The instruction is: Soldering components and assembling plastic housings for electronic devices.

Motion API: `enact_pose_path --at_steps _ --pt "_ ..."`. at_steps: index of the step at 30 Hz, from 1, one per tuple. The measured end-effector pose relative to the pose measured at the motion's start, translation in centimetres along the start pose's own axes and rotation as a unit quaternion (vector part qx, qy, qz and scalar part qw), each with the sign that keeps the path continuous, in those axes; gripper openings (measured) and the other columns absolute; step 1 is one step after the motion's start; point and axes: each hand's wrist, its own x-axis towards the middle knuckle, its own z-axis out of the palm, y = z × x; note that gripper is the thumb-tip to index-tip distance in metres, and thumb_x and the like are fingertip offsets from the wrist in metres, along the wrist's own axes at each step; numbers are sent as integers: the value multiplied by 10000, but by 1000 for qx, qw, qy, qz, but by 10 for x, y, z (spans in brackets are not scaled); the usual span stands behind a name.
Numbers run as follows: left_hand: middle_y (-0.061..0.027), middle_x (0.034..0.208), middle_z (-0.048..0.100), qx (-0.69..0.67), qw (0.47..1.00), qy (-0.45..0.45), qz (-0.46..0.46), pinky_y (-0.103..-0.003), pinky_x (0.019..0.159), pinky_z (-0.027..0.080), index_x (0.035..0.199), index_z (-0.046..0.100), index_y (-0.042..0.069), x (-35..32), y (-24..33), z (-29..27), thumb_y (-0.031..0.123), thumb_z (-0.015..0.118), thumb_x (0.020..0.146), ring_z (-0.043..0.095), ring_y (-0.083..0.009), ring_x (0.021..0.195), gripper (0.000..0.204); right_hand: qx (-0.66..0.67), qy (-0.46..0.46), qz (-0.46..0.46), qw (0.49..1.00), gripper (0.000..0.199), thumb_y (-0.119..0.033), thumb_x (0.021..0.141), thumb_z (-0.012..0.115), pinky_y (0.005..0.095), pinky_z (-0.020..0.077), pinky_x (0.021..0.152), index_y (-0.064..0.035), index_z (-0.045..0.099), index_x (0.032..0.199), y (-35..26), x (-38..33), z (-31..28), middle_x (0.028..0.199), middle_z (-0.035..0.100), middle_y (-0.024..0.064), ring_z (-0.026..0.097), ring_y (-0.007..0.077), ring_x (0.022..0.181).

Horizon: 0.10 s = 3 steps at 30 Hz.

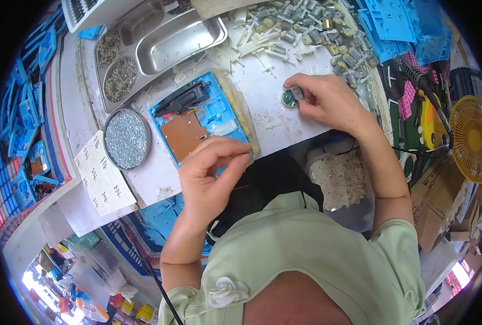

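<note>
My right hand (332, 102) is at the table's front right, its thumb and forefinger closed round a small round green and grey piece (290, 98); its exact kind I cannot make out. Over the near edge of a blue plastic casing (227, 100), my left hand (211, 170) has thumb and forefinger pinched together. Whatever they hold, if anything, is too small to tell. Inside the casing lie a brown board (182, 132) and a long black part (181, 98) with thin wires. My left hand hides the casing's near corner.
Left of the casing stands a round dish of tiny metal screws (126, 138) by a handwritten paper sheet (104, 179). Behind is a steel compartment tray (184, 46). Small motors with white plastic parts (306, 27) are heaped at the back. A yellow fan (471, 140) stands right.
</note>
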Motion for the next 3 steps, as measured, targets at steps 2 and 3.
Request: enact_pose_path --at_steps 2,3 --pt "-102 1011 680 -9 1000 20 -12 -252 770 559 1054 702 -31 -5 -8 4 -79 684 868 661 -139 893 193 24 -13 37 999 384 -81 798 657 371 471 575 -111 673 1181 -2 0 -1 648 597 90 606 221 591" --pt "-102 1028 681 -33 999 23 -29 -241 785 555 1138 673 -21 -9 -11 7 -64 687 883 678 -158 954 259 36 -20 56 998 407 -71 797 657 354 464 560 -110 669 1201 -2 -1 -4 625 584 81 598 185 567"
